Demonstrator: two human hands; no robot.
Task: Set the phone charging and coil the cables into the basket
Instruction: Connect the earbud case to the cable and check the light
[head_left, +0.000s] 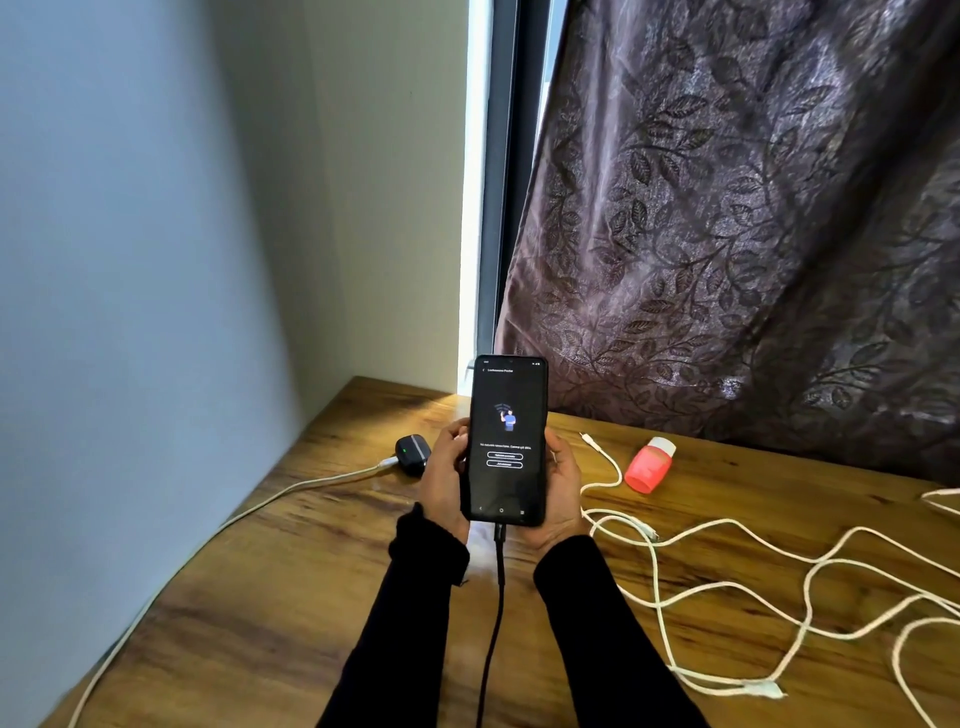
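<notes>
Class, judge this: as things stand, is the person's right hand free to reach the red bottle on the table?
Probably not yet: the right hand grips the phone. The path to the red bottle looks open, with only a white cable between.

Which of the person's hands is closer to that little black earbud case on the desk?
Left. The left hand grips the phone just beside the earbud case. The right hand holds the phone's other edge, so the phone lies between it and the case.

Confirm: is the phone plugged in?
Plugged in: a black cable enters the bottom of the phone, held upright in both hands, screen lit.
</notes>
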